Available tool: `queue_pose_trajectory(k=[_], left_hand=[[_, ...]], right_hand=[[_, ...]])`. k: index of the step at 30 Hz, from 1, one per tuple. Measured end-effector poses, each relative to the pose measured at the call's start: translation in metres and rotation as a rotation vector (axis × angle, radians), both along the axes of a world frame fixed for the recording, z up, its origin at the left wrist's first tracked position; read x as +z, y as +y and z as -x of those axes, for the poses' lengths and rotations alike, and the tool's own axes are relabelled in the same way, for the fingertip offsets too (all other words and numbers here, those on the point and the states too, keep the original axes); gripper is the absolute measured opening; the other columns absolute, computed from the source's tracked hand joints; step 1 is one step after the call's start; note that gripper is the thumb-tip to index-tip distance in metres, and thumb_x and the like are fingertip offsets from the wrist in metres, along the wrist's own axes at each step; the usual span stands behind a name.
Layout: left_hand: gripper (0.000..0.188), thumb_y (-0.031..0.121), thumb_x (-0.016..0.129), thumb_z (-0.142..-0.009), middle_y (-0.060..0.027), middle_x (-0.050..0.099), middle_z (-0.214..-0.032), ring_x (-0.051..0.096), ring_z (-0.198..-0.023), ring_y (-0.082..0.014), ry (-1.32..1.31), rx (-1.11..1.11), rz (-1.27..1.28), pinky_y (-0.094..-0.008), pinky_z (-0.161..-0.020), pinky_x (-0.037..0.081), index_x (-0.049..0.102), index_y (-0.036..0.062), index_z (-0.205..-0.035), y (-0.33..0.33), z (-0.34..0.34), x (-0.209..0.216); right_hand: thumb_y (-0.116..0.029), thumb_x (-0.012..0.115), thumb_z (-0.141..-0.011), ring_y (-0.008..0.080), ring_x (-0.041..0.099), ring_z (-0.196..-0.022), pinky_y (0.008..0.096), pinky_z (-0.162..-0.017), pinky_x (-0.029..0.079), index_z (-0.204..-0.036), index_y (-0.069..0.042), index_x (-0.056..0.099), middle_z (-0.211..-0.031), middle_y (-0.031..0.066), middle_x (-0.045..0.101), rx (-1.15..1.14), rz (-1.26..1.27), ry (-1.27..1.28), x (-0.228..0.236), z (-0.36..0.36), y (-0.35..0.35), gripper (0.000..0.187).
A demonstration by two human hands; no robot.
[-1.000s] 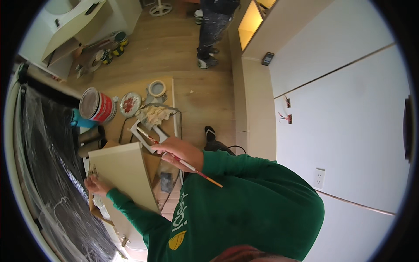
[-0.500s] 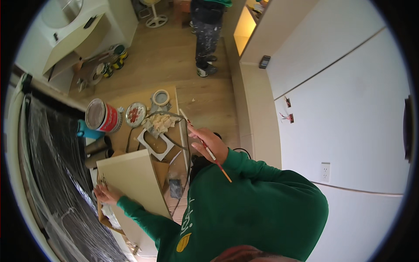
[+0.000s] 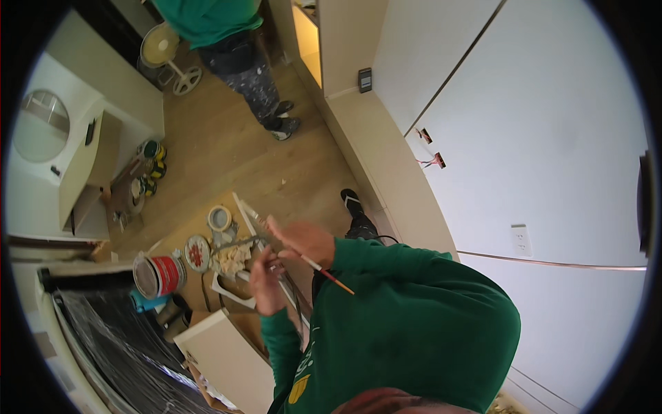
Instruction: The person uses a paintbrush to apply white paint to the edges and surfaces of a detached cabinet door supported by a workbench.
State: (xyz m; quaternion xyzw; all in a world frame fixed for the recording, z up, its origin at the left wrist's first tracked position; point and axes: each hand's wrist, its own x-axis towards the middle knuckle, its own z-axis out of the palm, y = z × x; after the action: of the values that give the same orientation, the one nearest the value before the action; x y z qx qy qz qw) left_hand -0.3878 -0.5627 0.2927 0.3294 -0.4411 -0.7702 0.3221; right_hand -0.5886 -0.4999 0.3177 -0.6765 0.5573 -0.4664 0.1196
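In my right hand (image 3: 303, 241) is a slim paintbrush (image 3: 332, 277) with an orange-red handle end, which slants back toward my chest. A pale shape beyond the fingers is too blurred to name. My left hand (image 3: 267, 283) is raised close by, its partly curled fingers at my right fingertips; whether they hold anything is unclear. Under both hands runs the edge of a low work table. On it lie a round lid smeared with red (image 3: 198, 253), a roll of tape (image 3: 220, 218) and a crumpled cream heap (image 3: 232, 259). A cream panel (image 3: 227, 355) with a metal hinge is at lower left.
A red-labelled paint bucket (image 3: 160, 276) stands at the table's left. Behind are several cans (image 3: 153, 165), a fan (image 3: 160, 45) and a person (image 3: 241, 62) in paint-spotted trousers. A white wall panel (image 3: 524, 172) with exposed wires is on the right.
My left hand has left the hinged panel and come up beside my right hand. The brush remains in my right hand. The view has turned, shifting the table down and left.
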Motion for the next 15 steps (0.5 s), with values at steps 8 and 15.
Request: queue_pose_trajectory(k=[8, 15], left_hand=[[0.034, 0.031, 0.055, -0.102, -0.0035, 0.064, -0.098, 0.061, -0.087, -0.0146, 0.087, 0.153, -0.108, -0.029, -0.076, 0.049, 0.06, 0.0014, -0.117, -0.042, 0.201, -0.023], [0.03, 0.034, 0.058, -0.1, -0.0019, 0.055, -0.089, 0.052, -0.078, -0.0133, -0.295, 0.666, -0.007, -0.0287, -0.065, 0.045, 0.061, 0.0061, -0.11, -0.096, 0.247, -0.036]], right_hand=[[-0.022, 0.06, -0.094, 0.0408, 0.062, -0.093, 0.0485, -0.083, 0.046, -0.153, 0.001, 0.015, -0.105, 0.0238, 0.064, 0.154, -0.157, -0.11, -0.066, 0.132, -0.037, 0.077], [-0.033, 0.065, -0.091, 0.037, 0.063, -0.102, 0.0467, -0.089, 0.05, -0.114, -0.012, 0.064, -0.11, 0.019, 0.066, -0.179, -0.462, -0.423, -0.23, 0.308, -0.039, 0.031]])
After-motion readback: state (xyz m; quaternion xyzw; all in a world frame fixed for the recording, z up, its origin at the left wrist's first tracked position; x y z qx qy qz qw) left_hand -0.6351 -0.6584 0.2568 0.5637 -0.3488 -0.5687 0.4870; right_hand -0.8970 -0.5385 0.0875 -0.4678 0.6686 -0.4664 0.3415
